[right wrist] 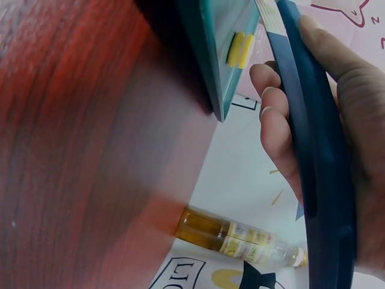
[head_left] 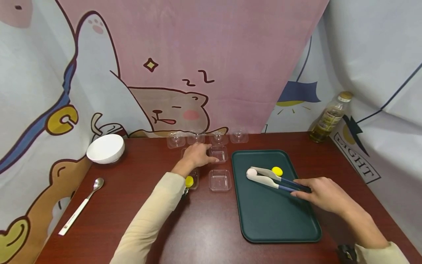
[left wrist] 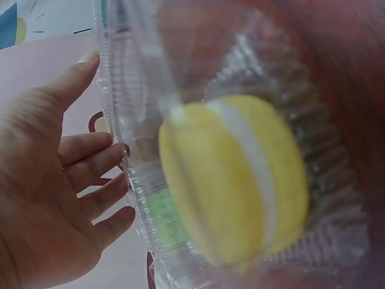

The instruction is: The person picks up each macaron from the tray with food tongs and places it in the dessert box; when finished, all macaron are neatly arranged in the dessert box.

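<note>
My right hand (head_left: pixel 324 192) grips a pair of tongs (head_left: pixel 270 183) with dark blue handles and cream tips. Between those tips is a pale pink macaron (head_left: pixel 252 172), over the dark green tray (head_left: pixel 273 220). A yellow macaron (head_left: pixel 277 171) lies on the tray beside the tongs. My left hand (head_left: pixel 196 156) reaches over the clear plastic boxes, thumb and fingers spread, by one box (head_left: pixel 219 154). In the left wrist view, a yellow macaron (left wrist: pixel 234 180) with a white filling sits in a clear box, and something green (left wrist: pixel 162 220) shows through the plastic.
Another clear box (head_left: pixel 219 180) stands left of the tray. Several clear domed lids (head_left: pixel 239 135) line the table's back edge. An oil bottle (head_left: pixel 329 117) stands at back right. On the left are a white bowl (head_left: pixel 105 148) and a spoon (head_left: pixel 80 207) with a white handle.
</note>
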The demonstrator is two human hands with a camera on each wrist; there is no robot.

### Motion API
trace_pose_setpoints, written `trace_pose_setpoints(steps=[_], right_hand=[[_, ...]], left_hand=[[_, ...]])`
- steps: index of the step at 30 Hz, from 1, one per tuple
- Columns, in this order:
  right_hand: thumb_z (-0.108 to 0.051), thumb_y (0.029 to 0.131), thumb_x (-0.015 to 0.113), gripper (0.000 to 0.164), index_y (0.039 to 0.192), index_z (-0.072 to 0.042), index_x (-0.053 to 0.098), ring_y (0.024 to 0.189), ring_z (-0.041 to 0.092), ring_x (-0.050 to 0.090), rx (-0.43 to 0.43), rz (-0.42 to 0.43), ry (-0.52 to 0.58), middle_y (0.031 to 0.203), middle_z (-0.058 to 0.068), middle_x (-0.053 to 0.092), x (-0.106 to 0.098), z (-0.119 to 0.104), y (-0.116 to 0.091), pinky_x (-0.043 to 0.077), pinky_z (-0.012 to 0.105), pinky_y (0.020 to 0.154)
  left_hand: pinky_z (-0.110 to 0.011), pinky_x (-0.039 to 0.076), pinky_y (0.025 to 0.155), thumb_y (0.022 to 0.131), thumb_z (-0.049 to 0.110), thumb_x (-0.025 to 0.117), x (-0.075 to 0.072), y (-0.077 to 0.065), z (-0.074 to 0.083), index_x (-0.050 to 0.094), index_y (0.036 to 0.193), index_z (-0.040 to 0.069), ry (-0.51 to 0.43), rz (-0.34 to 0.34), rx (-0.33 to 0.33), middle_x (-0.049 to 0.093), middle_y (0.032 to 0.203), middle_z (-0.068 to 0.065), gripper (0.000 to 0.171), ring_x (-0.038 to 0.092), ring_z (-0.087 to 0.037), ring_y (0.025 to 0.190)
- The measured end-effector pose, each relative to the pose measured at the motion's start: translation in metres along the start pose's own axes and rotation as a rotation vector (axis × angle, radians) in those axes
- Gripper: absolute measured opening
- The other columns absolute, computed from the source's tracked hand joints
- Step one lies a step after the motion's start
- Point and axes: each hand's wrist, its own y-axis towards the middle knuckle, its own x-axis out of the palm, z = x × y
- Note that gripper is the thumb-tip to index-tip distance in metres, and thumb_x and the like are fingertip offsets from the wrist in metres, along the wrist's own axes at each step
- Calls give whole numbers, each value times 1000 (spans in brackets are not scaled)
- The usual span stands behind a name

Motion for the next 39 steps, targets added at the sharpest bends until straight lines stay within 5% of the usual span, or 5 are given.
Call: trace_pose_setpoints(steps=[13, 19, 30, 39], right_hand=[[-47, 91, 73, 49, 122, -10, 74, 49, -2, 31, -45, 69, -9, 63, -14, 50, -2, -1, 1, 27, 21, 47], [-47, 91, 72, 47, 124, -13, 74, 48, -1, 29, -56, 109, -19, 57, -14, 41, -11, -3, 6, 27, 21, 46], [-46, 92, 72, 46, 123, -12, 74, 47, -1, 27, -91, 143, -33, 54, -14, 40, -24, -13, 27, 27, 21, 45], [-45, 93, 71, 48, 124, -9, 73, 49, 3, 33, -118, 133, -56, 59, -12, 52, -36, -24, 46, 28, 23, 48]], left_hand=[[-47, 54, 97, 82, 62, 76, -1, 1, 1, 61, 142, 20, 49, -1, 11, 64, 141, -6, 75, 62, -27, 124], [-48, 54, 97, 82, 63, 75, 0, 2, 1, 61, 143, 22, 72, -11, 10, 64, 141, -6, 75, 63, -28, 124], [-47, 54, 98, 83, 65, 72, 0, -2, 1, 60, 144, 22, 105, -17, 10, 64, 142, -7, 75, 64, -30, 121], [-45, 56, 93, 83, 65, 73, -1, -1, 1, 63, 140, 20, 120, -10, 15, 67, 136, -6, 74, 66, -27, 113]])
